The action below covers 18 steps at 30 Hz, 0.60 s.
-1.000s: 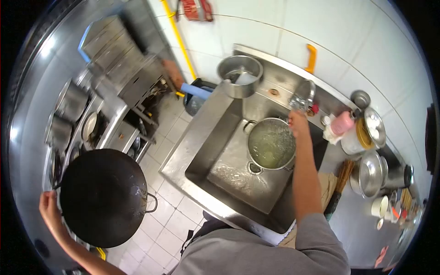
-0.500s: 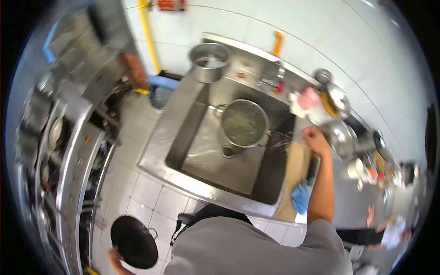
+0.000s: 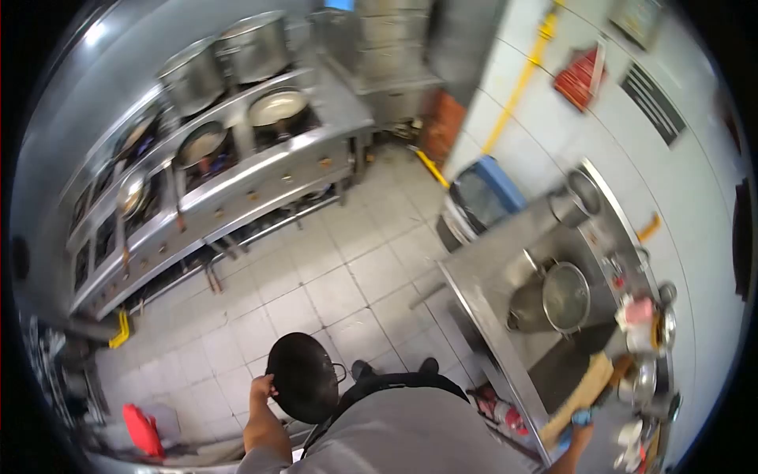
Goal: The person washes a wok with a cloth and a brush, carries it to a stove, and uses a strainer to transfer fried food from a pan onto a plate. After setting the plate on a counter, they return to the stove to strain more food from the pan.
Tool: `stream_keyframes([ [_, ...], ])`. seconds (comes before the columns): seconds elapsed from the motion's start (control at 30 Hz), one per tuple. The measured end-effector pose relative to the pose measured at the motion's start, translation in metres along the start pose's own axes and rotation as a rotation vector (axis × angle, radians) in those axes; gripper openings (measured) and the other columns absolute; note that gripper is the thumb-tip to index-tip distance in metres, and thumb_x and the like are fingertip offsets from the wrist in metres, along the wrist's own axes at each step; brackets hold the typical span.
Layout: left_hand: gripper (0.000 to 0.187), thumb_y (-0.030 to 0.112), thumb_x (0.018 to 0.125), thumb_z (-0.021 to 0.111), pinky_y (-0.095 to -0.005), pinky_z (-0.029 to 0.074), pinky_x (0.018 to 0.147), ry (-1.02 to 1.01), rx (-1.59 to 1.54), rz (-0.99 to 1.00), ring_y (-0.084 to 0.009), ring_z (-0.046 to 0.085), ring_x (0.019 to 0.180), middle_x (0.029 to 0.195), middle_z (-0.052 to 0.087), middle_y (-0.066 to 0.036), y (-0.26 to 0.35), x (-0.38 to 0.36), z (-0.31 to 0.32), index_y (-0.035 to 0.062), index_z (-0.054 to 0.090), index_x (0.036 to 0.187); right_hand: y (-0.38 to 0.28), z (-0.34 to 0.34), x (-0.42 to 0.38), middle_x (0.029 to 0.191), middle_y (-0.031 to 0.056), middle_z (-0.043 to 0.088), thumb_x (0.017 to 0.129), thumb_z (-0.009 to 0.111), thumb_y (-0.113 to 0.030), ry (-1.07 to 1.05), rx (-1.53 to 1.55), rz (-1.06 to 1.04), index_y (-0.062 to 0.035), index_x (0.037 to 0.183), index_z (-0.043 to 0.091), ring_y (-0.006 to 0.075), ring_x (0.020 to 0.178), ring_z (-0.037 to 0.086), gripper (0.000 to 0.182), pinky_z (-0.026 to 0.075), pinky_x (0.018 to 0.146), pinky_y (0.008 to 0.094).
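Note:
Low on the left, my left hand is closed on the edge of a black wok, which has a small loop handle on its far side. The wok hangs above the floor beside my legs. My right hand is at the right end of the sink counter, with its fingers closed around a blue cloth. A tan cloth or board lies along the counter edge close to it. Inside the steel sink stands a metal pot.
A stove with pans and two tall stockpots runs along the upper left. A lined bin stands at the sink's far end. Bowls and containers crowd the right counter. A red object is at lower left.
My view has swung left, bringing the stove into sight. My right hand has moved back from beside the containers to the blue cloth and gripped it. The wok stays in my left hand.

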<state>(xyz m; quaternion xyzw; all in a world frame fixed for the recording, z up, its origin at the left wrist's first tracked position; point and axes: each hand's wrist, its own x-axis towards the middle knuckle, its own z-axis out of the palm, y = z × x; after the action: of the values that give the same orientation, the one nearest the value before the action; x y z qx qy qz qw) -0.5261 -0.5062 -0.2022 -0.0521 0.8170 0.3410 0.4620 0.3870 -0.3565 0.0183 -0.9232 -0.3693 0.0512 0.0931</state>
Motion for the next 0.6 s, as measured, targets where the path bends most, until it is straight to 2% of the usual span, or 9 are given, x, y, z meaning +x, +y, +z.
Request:
stream_keyframes([
  [0.03,0.023,0.02,0.082,0.06,-0.0325,0.05,0.04,0.01,-0.04,0.007,-0.0157,0.048,0.042,0.056,0.049,-0.006,-0.005,0.004,-0.002,-0.0019,0.056,0.078,0.014,0.012,0.017,0.11,0.025,0.058,0.073,0.06,-0.027,0.147,-0.085,0.084,0.0054,0.115,0.052,0.0394,0.104,0.056,0.054,0.044,0.089,0.0437],
  [0.1,0.022,0.02,0.083,0.059,-0.0329,0.05,0.042,0.001,-0.073,0.008,-0.0166,0.048,0.044,0.055,0.048,-0.005,-0.004,0.0,-0.002,-0.0002,0.054,0.075,-0.01,-0.012,0.028,0.104,0.0205,0.061,0.076,0.055,-0.027,0.228,0.247,-0.03,0.0039,0.109,0.056,0.0331,0.093,0.06,0.045,0.046,0.084,0.0424],
  [0.13,0.022,0.02,0.083,0.059,-0.0324,0.05,0.042,-0.006,-0.095,0.02,-0.0163,0.048,0.044,0.055,0.048,-0.005,-0.006,0.003,-0.001,0.0,0.054,0.074,-0.036,-0.024,0.031,0.104,0.0205,0.061,0.076,0.055,-0.027,0.212,0.25,-0.061,0.0039,0.109,0.056,0.0331,0.093,0.06,0.045,0.046,0.084,0.0424],
  [0.23,0.021,0.019,0.083,0.059,-0.0313,0.049,0.041,-0.003,-0.154,0.025,-0.0156,0.048,0.043,0.056,0.048,-0.005,-0.003,0.007,0.001,0.0005,0.054,0.074,-0.146,-0.056,0.05,0.098,0.0098,0.062,0.087,0.048,-0.03,-0.282,1.377,0.056,-0.0043,0.113,0.055,0.0216,0.085,0.061,0.038,0.05,0.077,0.038],
  [0.3,0.02,0.018,0.083,0.06,-0.0307,0.049,0.041,0.009,-0.205,0.031,-0.0152,0.048,0.043,0.056,0.048,-0.004,0.0,0.013,0.0,0.0009,0.054,0.075,-0.212,-0.05,0.069,0.103,0.0063,0.062,0.089,0.047,-0.036,-0.479,1.554,-0.082,-0.0052,0.116,0.053,0.0226,0.09,0.06,0.041,0.05,0.076,0.0379],
  [0.37,0.019,0.017,0.083,0.061,-0.0296,0.048,0.04,0.047,-0.249,0.056,-0.0147,0.048,0.043,0.056,0.049,-0.005,-0.002,0.021,-0.005,0.0009,0.054,0.076,-0.321,-0.047,0.031,0.109,0.004,0.061,0.089,0.049,-0.037,-0.489,1.612,-0.156,-0.0058,0.116,0.054,0.0217,0.095,0.059,0.041,0.049,0.081,0.0361],
  [0.43,0.021,0.016,0.081,0.063,-0.0304,0.047,0.038,0.085,-0.317,0.04,-0.0152,0.049,0.041,0.054,0.049,-0.005,-0.012,0.026,-0.016,0.0006,0.051,0.075,-0.421,-0.045,-0.013,0.111,0.0053,0.06,0.088,0.051,-0.038,-0.882,1.585,-0.465,-0.0053,0.118,0.053,0.0218,0.099,0.058,0.044,0.046,0.088,0.036],
  [0.47,0.021,0.017,0.081,0.063,-0.0303,0.046,0.038,0.092,-0.309,0.054,-0.0154,0.049,0.04,0.054,0.049,-0.005,-0.013,0.024,-0.022,0.001,0.051,0.074,-0.455,-0.03,-0.016,0.113,0.0054,0.06,0.087,0.053,-0.034,-0.998,1.569,-0.357,-0.0055,0.117,0.053,0.0215,0.102,0.058,0.042,0.043,0.092,0.0349],
  [0.6,0.023,0.017,0.083,0.062,-0.0291,0.042,0.037,0.181,-0.349,0.07,-0.0156,0.047,0.038,0.05,0.049,-0.006,-0.013,0.008,-0.046,0.002,0.05,0.07,-0.58,0.044,-0.065,0.111,0.0068,0.06,0.083,0.058,-0.029,-1.218,1.487,-0.403,-0.0045,0.116,0.054,0.0224,0.1,0.058,0.041,0.046,0.089,0.0358],
])
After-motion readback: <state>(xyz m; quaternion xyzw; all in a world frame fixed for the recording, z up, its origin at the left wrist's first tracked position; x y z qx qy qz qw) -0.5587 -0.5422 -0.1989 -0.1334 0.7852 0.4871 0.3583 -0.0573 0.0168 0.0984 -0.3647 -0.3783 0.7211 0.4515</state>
